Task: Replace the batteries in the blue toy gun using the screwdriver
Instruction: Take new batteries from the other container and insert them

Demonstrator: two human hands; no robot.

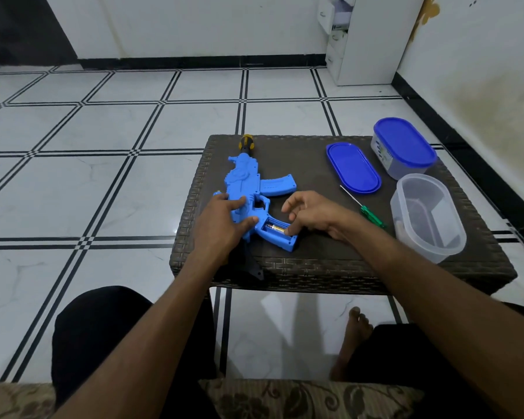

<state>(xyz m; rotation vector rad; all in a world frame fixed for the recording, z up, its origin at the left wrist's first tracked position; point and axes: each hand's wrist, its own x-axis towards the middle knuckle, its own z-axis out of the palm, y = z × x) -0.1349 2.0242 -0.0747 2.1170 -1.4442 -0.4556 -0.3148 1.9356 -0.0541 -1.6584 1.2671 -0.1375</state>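
Note:
The blue toy gun (pixel 248 189) lies flat on the dark woven table (pixel 315 261), its yellow and black muzzle pointing away from me. The battery bay in its grip is uncovered and a battery (pixel 275 228) lies inside. My left hand (pixel 221 222) rests on the gun's body with fingers spread and holds it down. Over the grip, my right hand (pixel 312 214) presses its thumb on the battery's near end, and the other fingers are loosely raised. A green-handled screwdriver (pixel 364 207) lies on the table to the right of that hand.
A loose blue lid (pixel 353 167) lies at the back of the table. Behind it stands a closed tub with a blue lid (pixel 404 148), and an open clear tub (pixel 427 216) stands at the right edge. My knees and a bare foot are below the table.

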